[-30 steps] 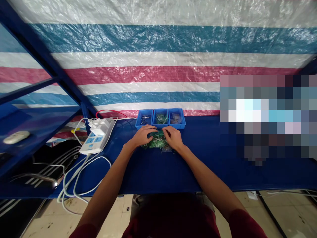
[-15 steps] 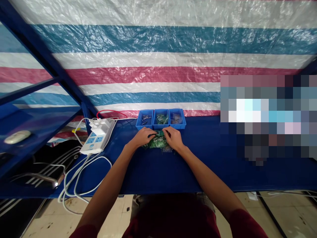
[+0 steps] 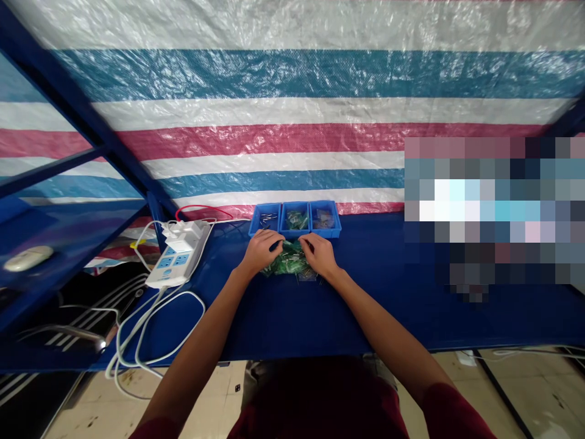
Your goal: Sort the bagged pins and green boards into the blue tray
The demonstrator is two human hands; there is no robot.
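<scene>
A small heap of green parts (image 3: 289,262) lies on the blue bench (image 3: 292,317) just in front of me. My left hand (image 3: 258,250) rests on the heap's left side with its fingers curled. My right hand (image 3: 321,255) sits on the right side, fingers bent and pinched at the pile. What either hand holds is too small to make out. Right behind the heap stand three joined blue bins (image 3: 295,218): the left holds thin metal pins, the middle green parts, the right greyish parts.
A white power strip (image 3: 176,259) with plugs and looping white cables (image 3: 137,332) lies at the left. A red wire (image 3: 203,211) runs behind it. A computer mouse (image 3: 26,258) sits on a blue side shelf. A striped tarp (image 3: 292,122) backs the bench.
Both hands stay at the green heap with only small finger movements. The view has shifted slightly.
</scene>
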